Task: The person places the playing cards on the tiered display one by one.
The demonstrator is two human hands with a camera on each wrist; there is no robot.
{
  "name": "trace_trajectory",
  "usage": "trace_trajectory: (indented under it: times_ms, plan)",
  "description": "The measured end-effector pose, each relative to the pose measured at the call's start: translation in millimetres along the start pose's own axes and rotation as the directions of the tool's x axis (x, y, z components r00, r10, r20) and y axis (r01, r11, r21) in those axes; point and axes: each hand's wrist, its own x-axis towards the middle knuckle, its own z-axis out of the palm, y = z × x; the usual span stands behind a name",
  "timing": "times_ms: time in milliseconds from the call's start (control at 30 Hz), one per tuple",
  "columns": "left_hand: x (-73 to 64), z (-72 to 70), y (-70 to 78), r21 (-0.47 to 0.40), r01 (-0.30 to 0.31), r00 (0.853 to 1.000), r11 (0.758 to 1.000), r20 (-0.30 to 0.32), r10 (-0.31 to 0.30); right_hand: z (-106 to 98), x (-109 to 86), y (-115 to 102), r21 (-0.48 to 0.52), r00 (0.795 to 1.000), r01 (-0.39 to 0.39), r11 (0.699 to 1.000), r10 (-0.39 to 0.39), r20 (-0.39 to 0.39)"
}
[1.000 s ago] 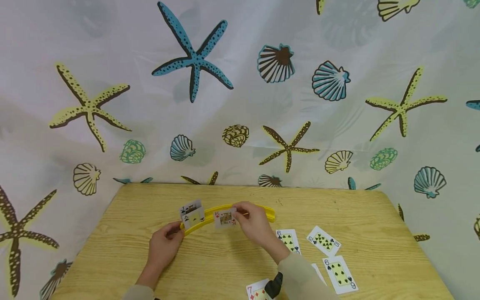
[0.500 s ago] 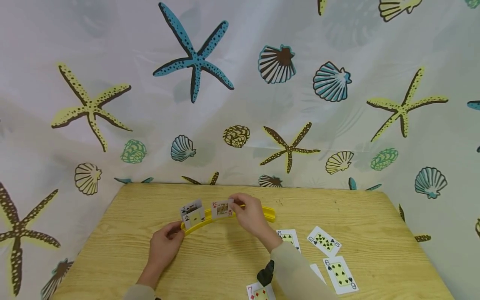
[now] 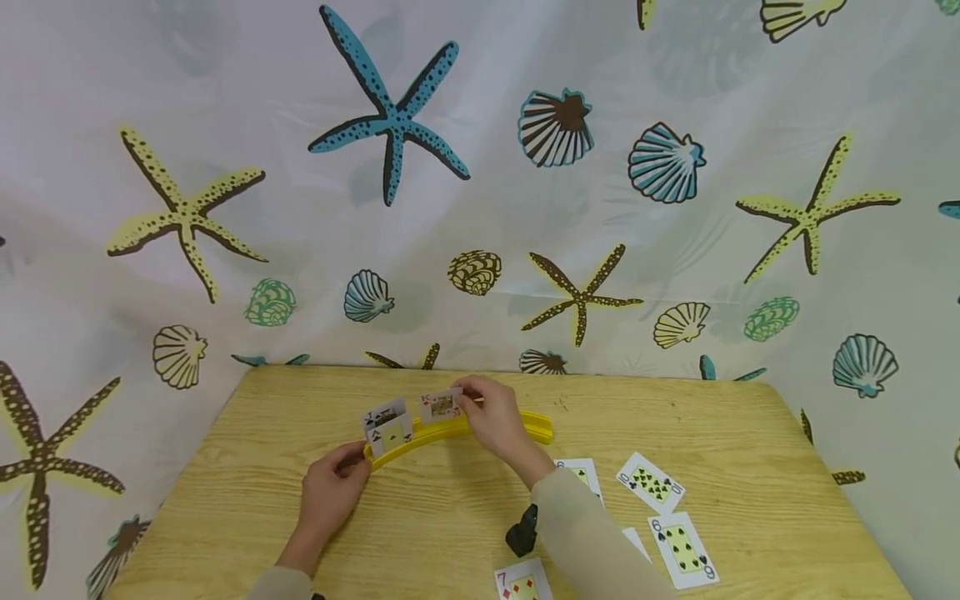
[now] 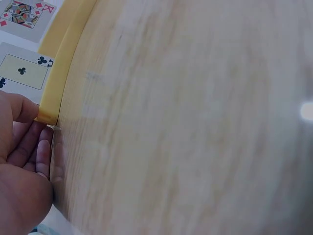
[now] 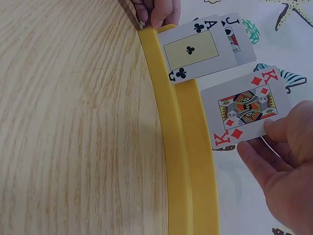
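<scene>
A curved yellow card holder [image 3: 435,431] lies on the wooden table. My left hand [image 3: 333,486] grips its left end, as the left wrist view also shows. Near that end stand an ace of clubs [image 5: 190,51] and, behind it, a black jack [image 5: 237,41] that is partly covered. My right hand [image 3: 491,417] pinches the king of diamonds [image 5: 244,105] by its right edge between thumb and fingers. In the head view the king is raised just above and behind the holder, right of the ace. Whether it touches the holder I cannot tell.
Face up on the right lie a six of clubs [image 3: 577,471], a ten of clubs [image 3: 651,483], a six of spades [image 3: 683,550] and a seven of diamonds [image 3: 522,581]. My right sleeve [image 3: 592,533] partly hides another card [image 3: 637,543]. A patterned cloth [image 3: 480,208] hangs behind the table.
My right hand has carried the king of diamonds up and slightly left, from in front of the holder to above its back edge. The left hand keeps its hold on the holder's end.
</scene>
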Motion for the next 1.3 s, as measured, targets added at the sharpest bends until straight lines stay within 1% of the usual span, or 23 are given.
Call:
trace_trajectory:
  times_ms: [233, 733, 900, 1067, 1300]
  plan:
    - [0.5, 2.5, -0.5, -0.004, 0.008, 1.0, 1.0, -0.003, -0.008, 3, 4.6, 0, 0.011, 1.0, 0.01, 1.0, -0.01, 0.002]
    - [1.9, 3.1, -2.6, 0.005, 0.002, 1.0, 1.0, -0.008, -0.002, 8, 7.9, 3, 0.003, 1.0, 0.007, 1.0, -0.007, 0.025]
    - [2.2, 4.0, -3.4, 0.012, 0.0, 1.0, 1.0, -0.015, 0.0, 10, 7.1, 5, -0.006, 0.999, -0.012, 1.0, 0.012, 0.031]
    - [2.5, 4.0, -3.6, 0.001, 0.001, 1.0, 1.0, -0.021, -0.001, 12, 7.0, 7, 0.011, 0.999, -0.036, 0.999, 0.035, 0.033]
    - [3.5, 2.3, -3.5, 0.009, 0.005, 1.0, 1.0, -0.018, -0.004, 12, 8.8, 7, 0.018, 0.999, -0.036, 0.999, 0.036, 0.031]
